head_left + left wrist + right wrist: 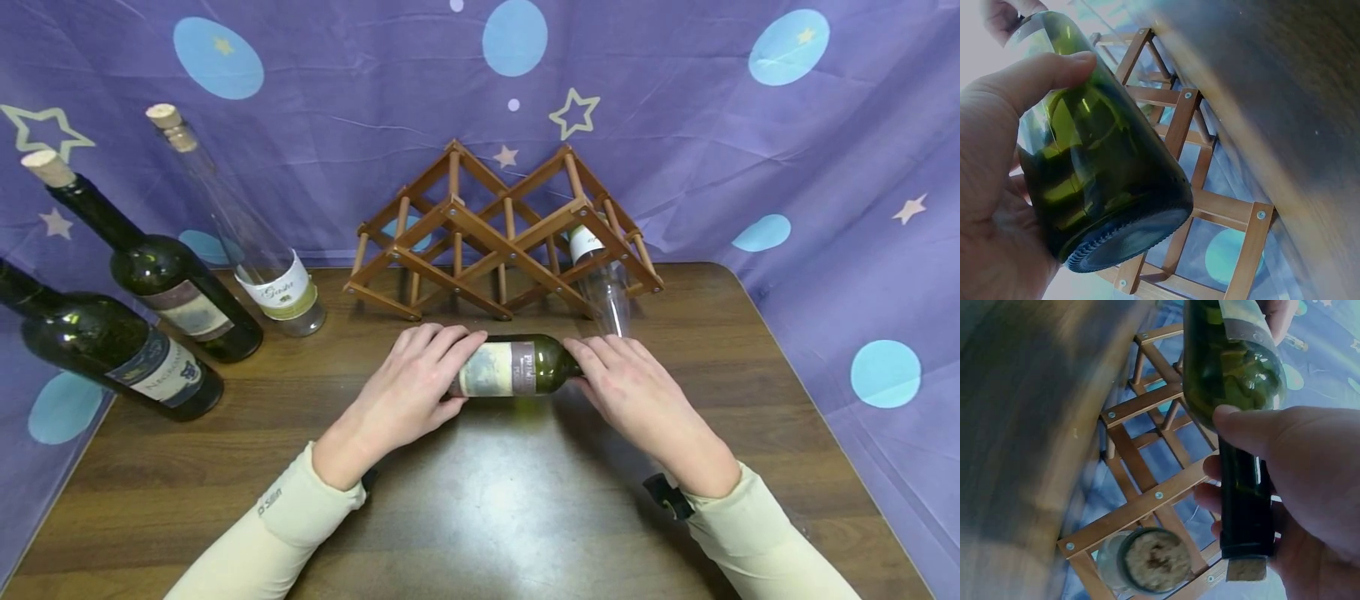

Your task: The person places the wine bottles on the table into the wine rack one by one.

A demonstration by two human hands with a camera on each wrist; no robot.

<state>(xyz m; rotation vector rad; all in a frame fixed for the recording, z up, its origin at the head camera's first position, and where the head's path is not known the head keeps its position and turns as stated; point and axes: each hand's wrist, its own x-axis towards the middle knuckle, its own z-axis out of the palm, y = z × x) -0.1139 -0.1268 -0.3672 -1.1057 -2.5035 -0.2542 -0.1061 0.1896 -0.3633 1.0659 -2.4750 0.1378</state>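
A green wine bottle (551, 367) with a cream and purple label lies sideways between both hands, above the table in front of the rack. My left hand (420, 379) grips its body near the base; the left wrist view shows the thumb (1063, 69) across the glass and the ribbed bottom uncovered. My right hand (637, 400) holds the neck, fingers curled round it, with the cork (1246, 570) sticking out past them. Just behind stands a folding wooden wine rack (510, 242). A clear bottle (603, 292) lies in its right side, corked neck toward me.
At the left stand a clear corked bottle (277, 283), a dark corked bottle (187, 300) and another dark bottle (150, 367) with a blue and white label. The wooden table (487, 517) ends at a purple curtain (675, 108) patterned with stars and dots.
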